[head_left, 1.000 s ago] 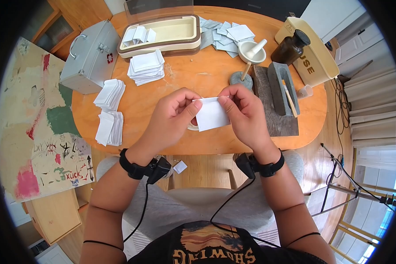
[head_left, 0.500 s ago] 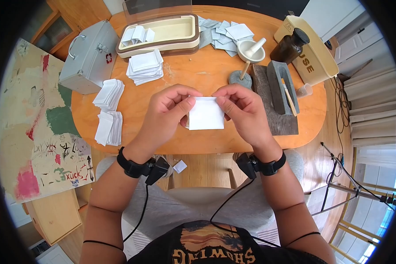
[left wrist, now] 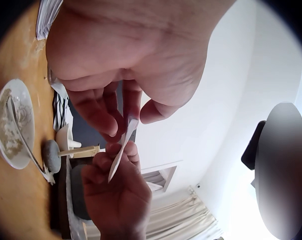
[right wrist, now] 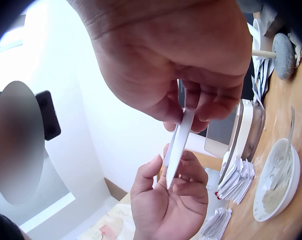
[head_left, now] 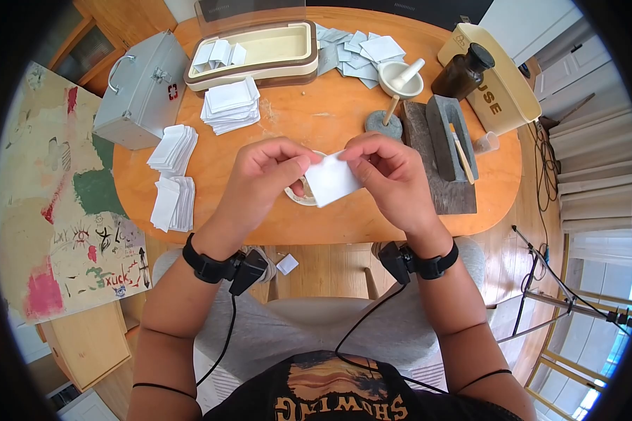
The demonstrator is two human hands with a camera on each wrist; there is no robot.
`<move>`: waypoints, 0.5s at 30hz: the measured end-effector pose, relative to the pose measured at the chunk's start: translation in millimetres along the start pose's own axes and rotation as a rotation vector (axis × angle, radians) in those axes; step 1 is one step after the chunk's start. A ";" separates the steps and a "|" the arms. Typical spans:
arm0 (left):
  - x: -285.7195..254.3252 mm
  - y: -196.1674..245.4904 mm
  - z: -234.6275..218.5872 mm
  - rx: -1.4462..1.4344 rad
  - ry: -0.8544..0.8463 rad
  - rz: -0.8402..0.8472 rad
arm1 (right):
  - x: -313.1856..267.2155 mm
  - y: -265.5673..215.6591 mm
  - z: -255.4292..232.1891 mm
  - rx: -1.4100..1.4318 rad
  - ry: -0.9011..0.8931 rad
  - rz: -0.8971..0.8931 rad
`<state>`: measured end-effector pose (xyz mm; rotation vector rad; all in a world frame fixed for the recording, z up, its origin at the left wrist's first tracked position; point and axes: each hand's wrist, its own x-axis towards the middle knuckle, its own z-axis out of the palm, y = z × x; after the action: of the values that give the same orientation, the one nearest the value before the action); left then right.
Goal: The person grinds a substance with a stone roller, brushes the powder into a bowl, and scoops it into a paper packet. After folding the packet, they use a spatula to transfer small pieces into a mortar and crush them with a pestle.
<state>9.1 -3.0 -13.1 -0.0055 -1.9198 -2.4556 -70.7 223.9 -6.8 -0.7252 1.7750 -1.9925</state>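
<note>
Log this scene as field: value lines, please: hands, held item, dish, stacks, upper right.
left hand: pinches one corner
right hand: pinches the opposite side
held item: white paper piece, tilted
dish: white dish, below the hands; pale powder and spoon in it
paper stacks: three, white, on table
upper right: mortar with pestle; dark lidded bottle

Around the orange-brown counter lie plain white packets, pale blue-grey packets, a cream tray with brown trim, a silver case with a red mark and, left of it, a beige board splashed pink, red and green with black scrawls.
</note>
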 end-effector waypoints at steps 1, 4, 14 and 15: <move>0.3 -0.5 -0.6 0.015 -0.008 0.029 | 0.4 1.7 -0.8 -0.071 -0.003 -0.065; 0.0 3.2 0.8 0.148 0.008 0.034 | 0.0 1.6 -0.2 -0.052 0.009 -0.062; -1.9 9.4 6.2 0.317 -0.010 -0.092 | 0.2 3.0 4.5 -0.199 0.054 -0.126; -2.0 9.2 6.8 0.329 0.012 -0.070 | -0.9 1.1 8.4 -0.119 0.077 -0.077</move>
<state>11.2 1.5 -2.6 0.0836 -2.3300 -2.1396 -65.0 217.6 -7.4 -0.7745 1.9523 -2.0026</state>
